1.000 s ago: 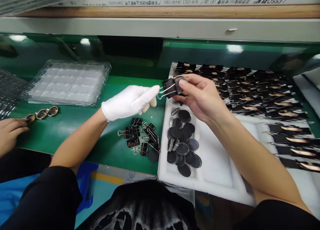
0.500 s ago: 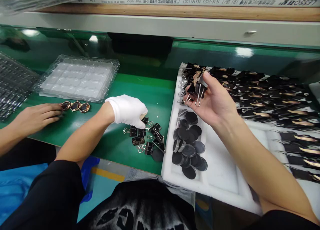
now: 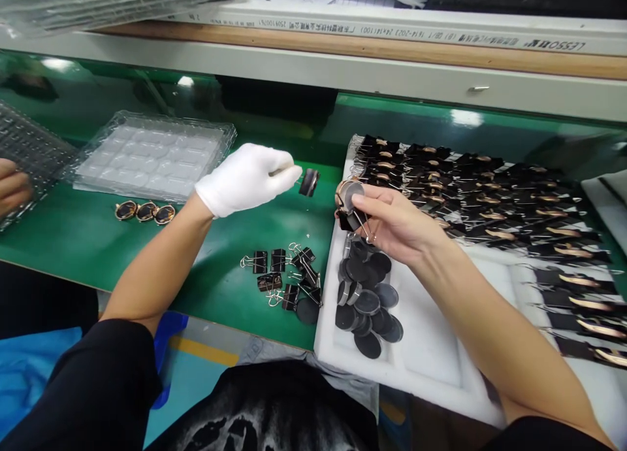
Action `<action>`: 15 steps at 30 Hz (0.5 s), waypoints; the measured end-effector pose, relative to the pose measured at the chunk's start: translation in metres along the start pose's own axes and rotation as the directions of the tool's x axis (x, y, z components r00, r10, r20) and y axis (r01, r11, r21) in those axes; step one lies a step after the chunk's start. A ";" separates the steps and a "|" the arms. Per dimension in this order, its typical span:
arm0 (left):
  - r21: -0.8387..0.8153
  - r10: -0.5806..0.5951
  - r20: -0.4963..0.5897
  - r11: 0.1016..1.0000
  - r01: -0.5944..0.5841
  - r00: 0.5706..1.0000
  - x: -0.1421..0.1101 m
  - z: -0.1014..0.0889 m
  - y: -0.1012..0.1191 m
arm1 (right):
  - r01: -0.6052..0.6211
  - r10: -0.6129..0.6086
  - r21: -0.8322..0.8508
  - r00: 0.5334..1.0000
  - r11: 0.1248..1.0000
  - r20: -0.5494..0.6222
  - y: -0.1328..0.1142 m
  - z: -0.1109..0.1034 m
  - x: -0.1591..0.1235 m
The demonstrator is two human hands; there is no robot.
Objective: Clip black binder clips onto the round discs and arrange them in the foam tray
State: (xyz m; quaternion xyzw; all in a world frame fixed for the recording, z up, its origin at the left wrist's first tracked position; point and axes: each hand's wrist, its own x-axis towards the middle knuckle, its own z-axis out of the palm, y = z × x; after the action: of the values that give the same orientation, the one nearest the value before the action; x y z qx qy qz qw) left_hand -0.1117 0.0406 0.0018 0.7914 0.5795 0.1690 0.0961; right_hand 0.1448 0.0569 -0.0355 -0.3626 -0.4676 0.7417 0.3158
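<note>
My left hand [image 3: 252, 180], in a white glove, is raised over the green table and pinches a black binder clip [image 3: 309, 182] by its wire handles. The clip's jaw end points towards my right hand. Bare, my right hand [image 3: 396, 219] grips a round gold-rimmed piece [image 3: 349, 195] with a grey disc on it and a black binder clip [image 3: 353, 219] attached at its lower side. Below my left hand lies a loose pile of black binder clips [image 3: 290, 297] on the table. Black discs [image 3: 368, 300] lie heaped in the white foam tray below my right hand.
Rows of clipped pieces [image 3: 494, 199] fill the back and right of the white foam tray [image 3: 426, 366]. Clear plastic trays [image 3: 151, 153] stand at the left, near three gold-rimmed pieces [image 3: 145, 212]. Another person's hand [image 3: 14, 188] is at the far left. A shelf edge [image 3: 313, 65] crosses the back.
My left hand has lifted a binder clip from the pile, up towards my right hand. My right hand has moved left and down with its piece. The other person's hand has left the gold-rimmed pieces.
</note>
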 end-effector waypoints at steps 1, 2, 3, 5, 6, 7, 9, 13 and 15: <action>-0.114 0.002 -0.044 0.993 -0.007 0.999 0.000 0.001 0.003 | 0.026 -0.026 -0.005 1.000 1.000 -0.003 0.001 0.001 -0.001; -0.210 -0.001 -0.066 0.978 -0.013 0.998 0.001 0.003 0.007 | 0.058 -0.058 -0.007 0.998 0.998 -0.013 0.002 0.002 -0.002; -0.284 -0.003 -0.066 0.959 -0.016 0.998 0.001 0.005 0.010 | 0.087 -0.087 -0.009 0.996 0.996 -0.017 0.003 0.003 -0.003; -0.364 0.006 -0.031 0.931 -0.016 1.000 0.001 0.011 0.015 | 0.119 -0.119 -0.009 0.993 0.993 -0.001 0.005 0.003 -0.004; -0.381 0.013 -0.006 0.924 -0.014 1.000 0.001 0.013 0.018 | 0.123 -0.123 -0.010 0.992 0.992 0.006 0.006 0.003 -0.004; -0.394 0.018 0.015 0.919 -0.010 1.000 0.001 0.015 0.019 | 0.126 -0.126 -0.014 0.992 0.992 0.007 0.007 0.003 -0.004; -0.419 0.005 0.023 0.908 0.005 1.000 0.000 0.018 0.022 | 0.132 -0.133 -0.039 0.991 0.990 -0.012 0.008 0.004 -0.003; -0.340 -0.050 0.015 0.939 0.052 0.999 -0.003 0.018 0.027 | 0.168 -0.172 -0.078 0.984 0.983 -0.038 0.009 0.004 -0.002; -0.273 -0.051 0.026 0.960 0.057 0.998 -0.005 0.017 0.029 | 0.187 -0.189 -0.076 0.982 0.979 -0.022 0.010 0.003 -0.002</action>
State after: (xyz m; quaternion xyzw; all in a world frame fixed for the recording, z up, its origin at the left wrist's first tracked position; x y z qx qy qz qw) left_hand -0.0810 0.0280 -0.0049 0.7560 0.5711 0.2375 0.2145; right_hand 0.1422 0.0503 -0.0432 -0.3390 -0.5219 0.6855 0.3778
